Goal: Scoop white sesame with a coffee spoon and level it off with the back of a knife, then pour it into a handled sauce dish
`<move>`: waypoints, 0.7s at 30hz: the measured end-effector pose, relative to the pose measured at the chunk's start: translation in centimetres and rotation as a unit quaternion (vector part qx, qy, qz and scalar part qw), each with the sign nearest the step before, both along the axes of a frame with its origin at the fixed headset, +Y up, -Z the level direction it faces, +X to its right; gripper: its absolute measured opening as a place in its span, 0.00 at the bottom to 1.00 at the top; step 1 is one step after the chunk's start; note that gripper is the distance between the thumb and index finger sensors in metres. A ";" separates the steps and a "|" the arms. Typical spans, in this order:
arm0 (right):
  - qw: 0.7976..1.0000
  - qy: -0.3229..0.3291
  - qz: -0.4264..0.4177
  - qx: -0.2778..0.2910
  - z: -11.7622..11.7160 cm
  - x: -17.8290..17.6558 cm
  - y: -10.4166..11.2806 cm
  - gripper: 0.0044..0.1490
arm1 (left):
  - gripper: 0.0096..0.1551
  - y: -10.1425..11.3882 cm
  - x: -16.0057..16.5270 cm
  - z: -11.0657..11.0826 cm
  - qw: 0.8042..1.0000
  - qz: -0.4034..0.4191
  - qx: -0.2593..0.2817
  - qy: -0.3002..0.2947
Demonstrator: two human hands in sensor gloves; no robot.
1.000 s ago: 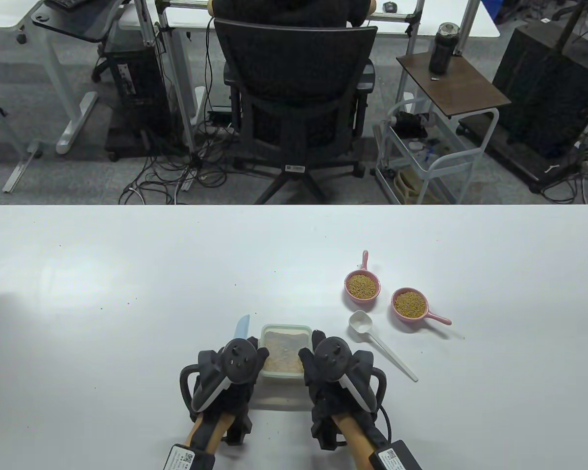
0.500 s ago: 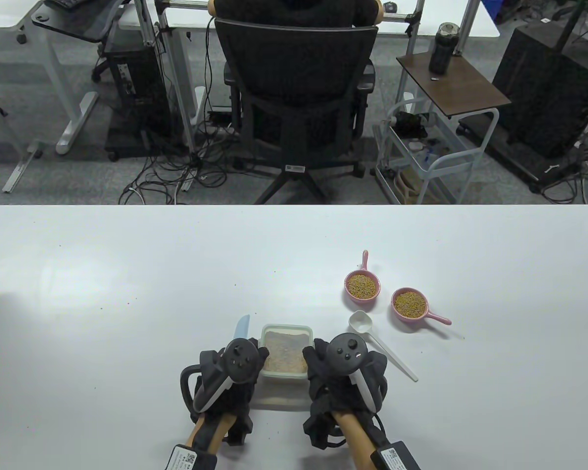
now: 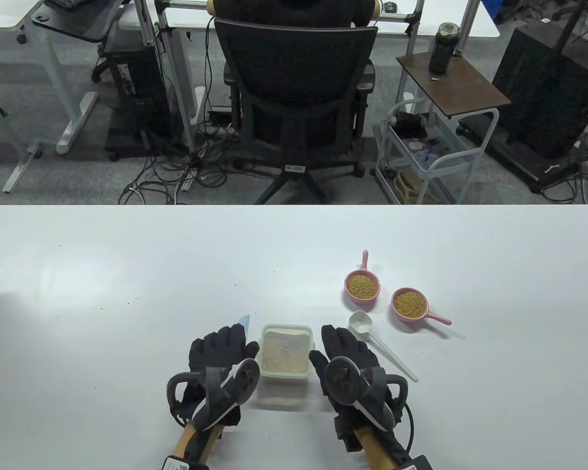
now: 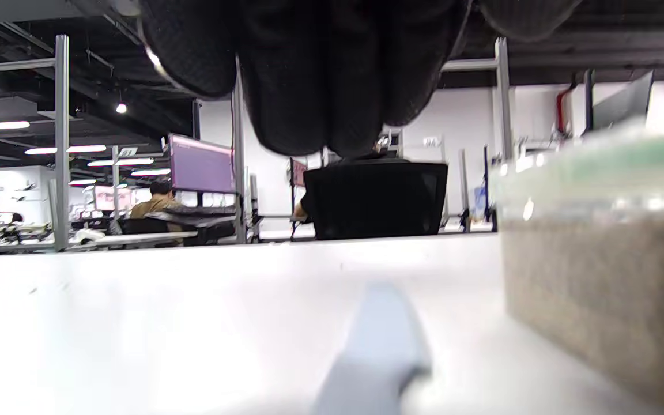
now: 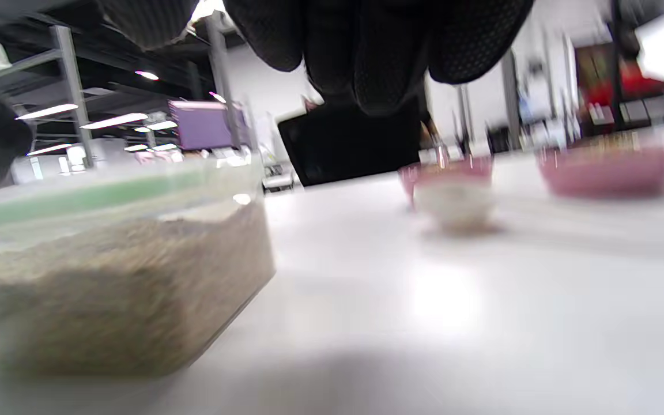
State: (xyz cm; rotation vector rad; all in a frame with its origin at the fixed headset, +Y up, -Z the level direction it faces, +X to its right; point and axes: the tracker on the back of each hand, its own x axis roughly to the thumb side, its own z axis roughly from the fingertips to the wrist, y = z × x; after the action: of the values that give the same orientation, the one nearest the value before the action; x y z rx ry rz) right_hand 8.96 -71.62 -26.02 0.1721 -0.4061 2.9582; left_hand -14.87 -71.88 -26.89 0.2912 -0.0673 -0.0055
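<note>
Counts: one clear square container (image 3: 284, 353) of white sesame (image 3: 284, 355), one white coffee spoon (image 3: 379, 344), one knife (image 3: 244, 321), two pink handled sauce dishes.

Left hand (image 3: 219, 355) lies just left of the container, fingers straight, gripping nothing. It covers most of the knife; only the pale blue blade tip shows beyond the fingertips, pointing away from the person, long axis roughly along the fingers. Whether the palm touches the knife: cannot tell.

Right hand (image 3: 345, 355) lies just right of the container, fingers straight and spread, gripping nothing.

Container sits on the tabletop (image 3: 127, 274) between the two hands, sesame filling most of it.

Spoon lies flat just right of the right hand, untouched. Long axis diagonal: bowl at the far-left end, handle running toward the near right.

Near sauce dish (image 3: 410, 303): beyond the spoon to the right, handle pointing right. Far sauce dish (image 3: 361, 285): just beyond the spoon bowl, handle pointing away. Both hold brownish grain.
</note>
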 end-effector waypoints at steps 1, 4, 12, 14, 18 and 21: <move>1.000 -0.001 0.013 0.023 0.4 0.1 0.3 0.39 | 0.38 0.3 -0.2 0.2 1.000 0.009 0.019 -0.004; 0.994 -0.014 0.029 0.102 1.4 1.0 1.6 0.41 | 0.41 1.2 -1.1 0.7 0.995 0.002 0.092 -0.027; 0.986 -0.107 0.002 0.130 0.8 5.3 0.7 0.51 | 0.54 -0.1 -4.6 -0.7 0.998 -0.042 -0.009 0.043; 0.986 -0.128 0.004 0.103 0.2 6.1 -0.4 0.52 | 0.54 -0.8 -5.5 -1.1 0.998 -0.030 -0.029 0.055; 0.987 -0.155 0.007 0.050 -0.7 6.9 -1.7 0.52 | 0.54 -1.7 -6.6 -1.6 0.995 -0.030 -0.051 0.075; 0.986 -0.158 0.011 0.046 -0.8 7.1 -1.8 0.52 | 0.54 -1.8 -6.8 -1.7 0.995 -0.027 -0.051 0.078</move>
State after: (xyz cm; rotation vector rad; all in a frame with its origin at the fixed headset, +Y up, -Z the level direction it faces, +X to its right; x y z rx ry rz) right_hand 16.02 -73.46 -26.79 -0.2903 -0.5845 2.9932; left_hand -21.63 -73.69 -28.62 0.1864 0.0802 -0.0784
